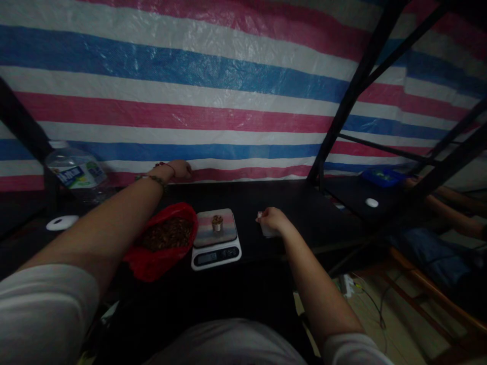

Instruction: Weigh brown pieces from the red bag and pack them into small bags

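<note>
My left hand (181, 170) reaches over to the back of the black table, beyond a red plastic bag (152, 269). Its fingers are curled closed, and whatever they may hold is hidden. Brown beans or nuts (171, 234) fill the opened red bag. Beside it stands a white digital kitchen scale (197, 261) with a lit display. A small metal cup (217, 226) heaped with brown pieces rests on its plate. To the right of the scale, my right hand (274, 220) pinches a small whitish plastic bag (268, 232) close to the table top.
A large clear plastic bottle (78, 172) stands at the left, near a white oval object (62, 222). Behind the table hangs a striped plastic sheet (213, 119) with dark metal posts. At the right, another person's arms (452, 205) are near a blue tray (383, 177).
</note>
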A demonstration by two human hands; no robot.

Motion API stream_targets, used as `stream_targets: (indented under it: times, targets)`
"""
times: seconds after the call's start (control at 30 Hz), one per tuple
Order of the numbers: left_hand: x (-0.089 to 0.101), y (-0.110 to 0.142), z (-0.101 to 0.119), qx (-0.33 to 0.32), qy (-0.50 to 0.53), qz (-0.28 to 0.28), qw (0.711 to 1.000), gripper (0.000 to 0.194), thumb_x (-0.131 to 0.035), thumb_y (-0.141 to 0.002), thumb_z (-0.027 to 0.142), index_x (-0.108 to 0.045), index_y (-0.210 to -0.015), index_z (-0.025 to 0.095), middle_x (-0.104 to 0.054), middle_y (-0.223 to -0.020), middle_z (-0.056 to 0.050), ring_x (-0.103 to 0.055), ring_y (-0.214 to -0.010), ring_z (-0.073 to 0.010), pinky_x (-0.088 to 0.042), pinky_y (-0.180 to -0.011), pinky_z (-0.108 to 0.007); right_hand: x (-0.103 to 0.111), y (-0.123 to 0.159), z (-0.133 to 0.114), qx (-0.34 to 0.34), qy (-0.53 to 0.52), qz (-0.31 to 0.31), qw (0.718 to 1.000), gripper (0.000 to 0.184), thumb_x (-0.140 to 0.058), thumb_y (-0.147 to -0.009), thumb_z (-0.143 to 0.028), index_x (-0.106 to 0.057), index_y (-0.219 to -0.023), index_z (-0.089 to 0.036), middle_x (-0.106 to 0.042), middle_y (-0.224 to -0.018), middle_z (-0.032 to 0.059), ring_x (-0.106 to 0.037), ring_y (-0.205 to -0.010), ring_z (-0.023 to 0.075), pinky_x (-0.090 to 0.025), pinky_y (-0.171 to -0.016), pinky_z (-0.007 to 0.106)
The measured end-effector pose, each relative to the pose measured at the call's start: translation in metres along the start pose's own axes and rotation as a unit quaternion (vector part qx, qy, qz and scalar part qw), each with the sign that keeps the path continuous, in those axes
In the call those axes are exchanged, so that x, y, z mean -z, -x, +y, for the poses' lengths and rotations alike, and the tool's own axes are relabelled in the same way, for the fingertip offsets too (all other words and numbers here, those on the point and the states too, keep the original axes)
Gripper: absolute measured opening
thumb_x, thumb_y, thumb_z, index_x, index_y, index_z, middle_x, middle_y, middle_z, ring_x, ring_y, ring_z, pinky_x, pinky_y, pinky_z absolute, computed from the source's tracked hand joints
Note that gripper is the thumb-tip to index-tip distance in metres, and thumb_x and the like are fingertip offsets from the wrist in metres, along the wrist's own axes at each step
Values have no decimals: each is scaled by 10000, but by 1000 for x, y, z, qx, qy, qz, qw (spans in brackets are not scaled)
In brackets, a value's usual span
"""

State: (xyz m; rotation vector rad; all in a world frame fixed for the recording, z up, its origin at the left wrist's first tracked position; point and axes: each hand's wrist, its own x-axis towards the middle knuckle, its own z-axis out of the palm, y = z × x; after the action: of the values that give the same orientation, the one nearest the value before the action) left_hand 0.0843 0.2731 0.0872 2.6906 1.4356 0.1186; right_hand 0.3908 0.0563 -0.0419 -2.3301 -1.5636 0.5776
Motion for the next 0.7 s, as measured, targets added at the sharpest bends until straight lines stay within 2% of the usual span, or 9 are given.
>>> stream_targets:
  times: [0.03,0.1,0.2,0.27,0.33,0.4,0.53,0.7]
  targets:
    - [10,9,-1,9,-3,-17,1000,235,-674,-735,203,-689,-925,65,-718,-864,-69,-632,-839,-212,-480,-794,-295,0,1,-2,3,25,2,1000,343,-717,-705,-426,-701,-901,-145,-705,-910,124,-654,-803,214,-401,-594,242]
    - [26,35,-1,9,15,-29,999,296,-617,-732,238,-691,-996,127,-725,-939,-46,-637,-867,-204,-473,-793,-260,-1,1,-5,8,60,2,998,339,-709,-713,-403,-705,-927,-141,-703,-961,144,-656,-860,233,-410,-631,252]
    - [31,87,5,-34,82,-15,996,390,-576,-706,336,-665,-1049,174,-715,-1021,-20,-633,-898,-194,-475,-811,-242,-4,2,-7,14,71,9,997,344,-668,-753,-384,-706,-976,-125,-700,-1000,163,-656,-898,242,-411,-656,255]
    - [21,122,10,-78,124,-43,988,412,-566,-707,383,-651,-1052,175,-711,-1031,-30,-629,-908,-186,-479,-829,-249,-4,3,-7,18,64,15,998,346,-648,-771,-375,-708,-983,-109,-700,-1001,171,-655,-897,242,-405,-655,252]
    - [3,152,13,-88,145,-76,983,391,-557,-712,373,-646,-1043,183,-717,-986,-33,-639,-874,-188,-492,-802,-258,-3,5,-5,22,54,16,998,332,-644,-779,-367,-713,-972,-106,-706,-979,161,-658,-874,228,-401,-647,241]
    - [-16,172,13,-97,129,-71,984,329,-537,-719,328,-661,-993,193,-713,-982,-32,-641,-872,-191,-489,-804,-260,-1,8,-3,33,41,14,999,312,-639,-790,-366,-719,-957,-115,-714,-947,137,-659,-833,203,-397,-636,229]
    - [-46,186,9,-118,87,-56,988,310,-488,-746,246,-679,-988,203,-699,-1040,-42,-634,-939,-194,-472,-856,-264,2,10,2,41,0,16,999,351,-567,-857,-413,-727,-931,-109,-718,-881,119,-648,-734,165,-389,-604,223]
    - [-60,184,2,-127,83,-42,987,331,-471,-767,212,-680,-1023,204,-679,-1111,-61,-628,-988,-192,-465,-881,-258,16,9,5,30,20,36,999,316,-590,-850,-370,-722,-939,-97,-715,-887,126,-648,-762,177,-399,-626,227]
